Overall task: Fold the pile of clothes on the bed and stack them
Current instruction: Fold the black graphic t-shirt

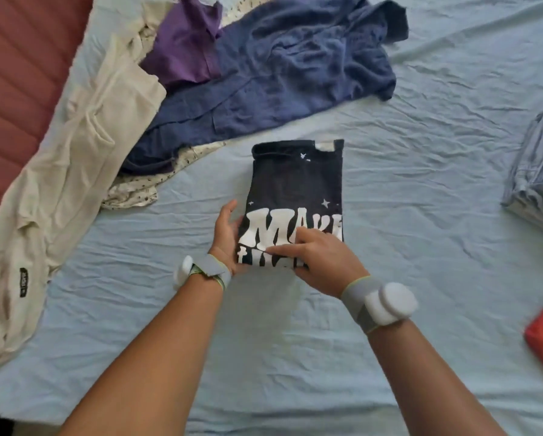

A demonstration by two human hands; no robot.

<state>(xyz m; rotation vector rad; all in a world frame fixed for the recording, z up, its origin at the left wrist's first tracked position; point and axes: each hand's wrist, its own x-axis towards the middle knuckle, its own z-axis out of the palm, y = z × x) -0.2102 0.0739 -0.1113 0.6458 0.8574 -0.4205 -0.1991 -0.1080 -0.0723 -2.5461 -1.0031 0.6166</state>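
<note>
- Both your hands hold the black printed shirt [296, 184]: left hand [227, 237] cups its near-left edge, right hand [322, 264] pinches the near hem.
- Shirt lies mid-bed, folded narrow.
- Next, likely: fold the near end over, then stack it.

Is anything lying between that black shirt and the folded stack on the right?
Nothing visible: only bare blue sheet lies between the black shirt and the folded stack. The unfolded pile sits up-left, away from that path.
</note>
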